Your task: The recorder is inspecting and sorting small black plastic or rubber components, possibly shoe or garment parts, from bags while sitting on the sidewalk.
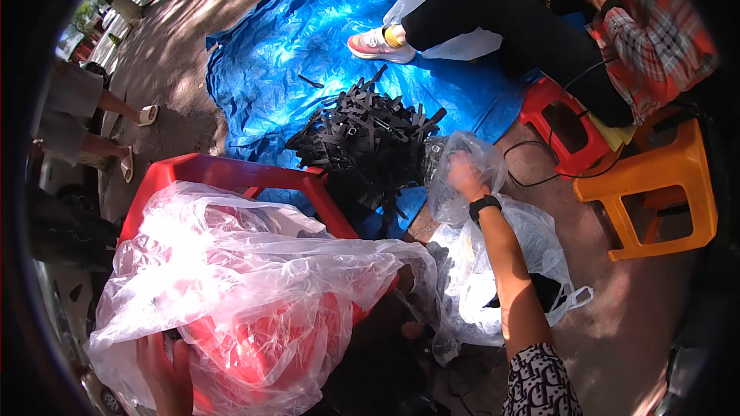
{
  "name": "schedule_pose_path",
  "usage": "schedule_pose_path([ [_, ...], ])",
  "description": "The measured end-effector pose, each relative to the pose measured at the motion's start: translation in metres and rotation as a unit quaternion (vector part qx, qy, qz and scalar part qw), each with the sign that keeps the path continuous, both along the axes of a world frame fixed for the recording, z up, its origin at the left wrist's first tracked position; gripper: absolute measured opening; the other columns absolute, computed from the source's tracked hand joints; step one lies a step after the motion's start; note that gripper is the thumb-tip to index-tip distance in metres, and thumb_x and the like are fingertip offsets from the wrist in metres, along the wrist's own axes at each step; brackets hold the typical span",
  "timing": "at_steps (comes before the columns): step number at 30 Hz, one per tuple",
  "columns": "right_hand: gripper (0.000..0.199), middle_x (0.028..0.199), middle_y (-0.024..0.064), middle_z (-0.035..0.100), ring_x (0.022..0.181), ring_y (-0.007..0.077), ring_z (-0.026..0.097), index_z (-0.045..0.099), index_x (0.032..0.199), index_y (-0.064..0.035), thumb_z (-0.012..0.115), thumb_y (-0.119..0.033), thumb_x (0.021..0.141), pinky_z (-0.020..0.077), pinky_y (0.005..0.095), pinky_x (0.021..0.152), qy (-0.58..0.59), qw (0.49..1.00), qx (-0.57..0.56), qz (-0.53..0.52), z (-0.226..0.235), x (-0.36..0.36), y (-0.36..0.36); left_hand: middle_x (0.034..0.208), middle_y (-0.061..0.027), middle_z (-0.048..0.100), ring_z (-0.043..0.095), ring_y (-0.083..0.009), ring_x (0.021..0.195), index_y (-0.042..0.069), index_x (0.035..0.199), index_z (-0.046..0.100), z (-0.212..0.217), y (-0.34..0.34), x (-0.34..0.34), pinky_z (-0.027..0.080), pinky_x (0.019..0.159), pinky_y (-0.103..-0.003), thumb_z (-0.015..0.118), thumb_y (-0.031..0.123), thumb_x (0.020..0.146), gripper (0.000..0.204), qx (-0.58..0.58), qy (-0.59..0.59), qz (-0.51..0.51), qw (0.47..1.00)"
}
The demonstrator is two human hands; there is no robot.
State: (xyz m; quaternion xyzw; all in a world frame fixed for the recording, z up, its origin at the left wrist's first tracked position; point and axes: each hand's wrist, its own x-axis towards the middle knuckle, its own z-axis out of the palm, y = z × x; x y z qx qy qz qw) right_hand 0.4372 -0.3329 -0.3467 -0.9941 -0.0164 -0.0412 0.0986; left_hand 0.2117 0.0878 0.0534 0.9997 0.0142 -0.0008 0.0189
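My right hand (465, 176), with a dark band at the wrist, reaches forward to the right edge of a heap of black straps with buckles (370, 135). A small clear plastic bag (486, 156) bunches around this hand, which looks closed on it; the film blurs the fingers. At the lower left, my left hand (163, 374) rests with thumb and fingers apart against a large clear plastic sheet or bag (270, 273). Its fingertips are partly under the film. That plastic drapes over a red plastic stool (223, 172).
The straps lie on a blue tarp (258, 92). A white plastic bag (482, 293) with dark contents stands beside my right forearm. A red stool (574, 127), an orange stool (655, 189) and a black cable (532, 183) are at right. Another person (501, 15) sits opposite; someone stands at left.
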Motion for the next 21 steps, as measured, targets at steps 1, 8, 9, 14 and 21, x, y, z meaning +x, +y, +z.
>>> schedule_pose_path([
  [1,0.024,0.099,0.0172,0.053,0.095,0.0334,0.051,0.058,0.092,-0.004,0.052,-0.011,0.07,0.0433,0.045,0.078,0.035,0.999,-0.003,-0.017,-0.004,0.001,-0.008,0.113,-0.0222,0.046,0.043,-0.0373,0.105,-0.003,0.116,0.042,-0.003,0.003,-0.001,0.033,0.09,-0.04,0.045,0.01,0.08,0.039,-0.006,0.014,0.035,0.999],
  [8,0.056,0.113,0.0163,0.047,0.106,0.0379,0.043,0.05,0.109,-0.0045,0.068,-0.022,0.059,0.0375,0.0501,0.087,0.057,0.998,-0.025,-0.011,-0.01,0.013,0.012,0.102,-0.0219,0.048,0.046,-0.0364,0.094,-0.005,0.111,0.044,-0.003,0.024,-0.016,0.036,0.081,-0.039,0.046,0.006,0.08,0.033,0.058,0.031,0.108,0.992],
  [9,0.052,0.11,0.0181,0.047,0.105,0.038,0.042,0.049,0.111,-0.0045,0.062,-0.02,0.063,0.0374,0.049,0.086,0.114,0.993,-0.017,0.008,-0.014,0.009,0.002,0.099,-0.0216,0.049,0.047,-0.0361,0.091,-0.005,0.11,0.045,-0.01,0.031,-0.011,0.037,0.079,-0.039,0.046,0.004,0.08,0.031,0.045,0.038,0.103,0.993],
  [14,0.052,0.104,0.0237,0.049,0.101,0.0389,0.044,0.048,0.109,0.0012,0.062,-0.022,0.064,0.0377,0.0449,0.086,0.077,0.989,-0.044,0.118,-0.023,-0.002,0.008,0.1,-0.0219,0.049,0.047,-0.0374,0.092,-0.005,0.108,0.046,-0.018,0.047,-0.022,0.037,0.077,-0.04,0.044,0.0,0.08,0.029,0.113,-0.02,0.082,0.99],
  [21,0.068,0.1,0.025,0.051,0.096,0.0384,0.048,0.053,0.102,0.0031,0.075,-0.03,0.047,0.0401,0.0419,0.085,0.106,0.99,-0.034,0.084,-0.029,0.007,0.019,0.087,-0.0218,0.055,0.05,-0.0409,0.082,-0.004,0.097,0.053,-0.003,0.002,-0.004,0.04,0.071,-0.044,0.052,0.024,0.083,0.031,0.091,0.0,0.039,0.995],
])
